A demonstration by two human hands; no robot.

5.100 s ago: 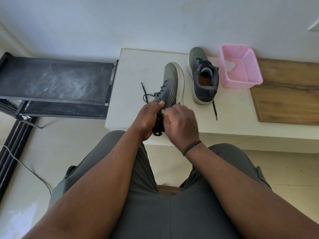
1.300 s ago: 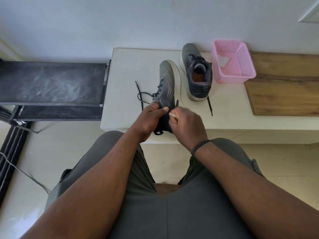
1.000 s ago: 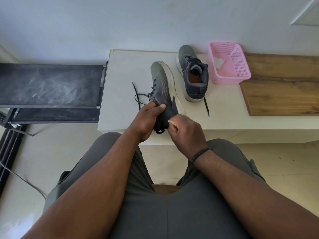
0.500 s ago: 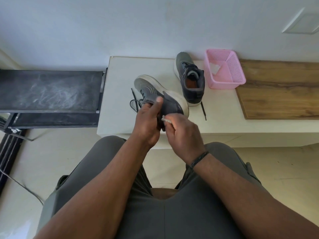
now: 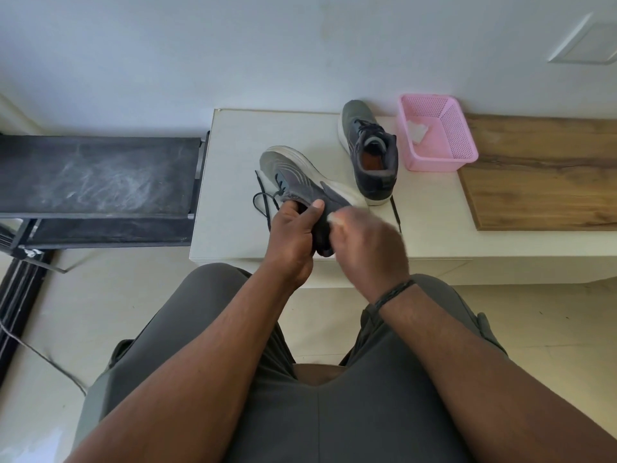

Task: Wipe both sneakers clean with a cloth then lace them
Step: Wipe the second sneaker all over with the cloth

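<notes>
My left hand (image 5: 293, 235) grips the heel end of a grey sneaker (image 5: 300, 182) that lies tilted on its side, toe pointing far left, white sole turned away. My right hand (image 5: 367, 248), motion-blurred, holds a small white cloth (image 5: 334, 218) against the sneaker's heel side. Loose black laces (image 5: 262, 202) trail from the held sneaker onto the white table (image 5: 227, 195). The second grey sneaker (image 5: 370, 152) stands upright further back, its lace end (image 5: 395, 212) lying on the table.
A pink mesh basket (image 5: 440, 155) with a white cloth inside stands right of the second sneaker. A wooden board (image 5: 541, 175) covers the table's right part. A dusty black shelf (image 5: 96, 175) adjoins the table on the left. My lap fills the foreground.
The held sneaker has been turned from pointing straight away to lying on its side with the toe to the far left. My right hand with the cloth has moved along the heel side.
</notes>
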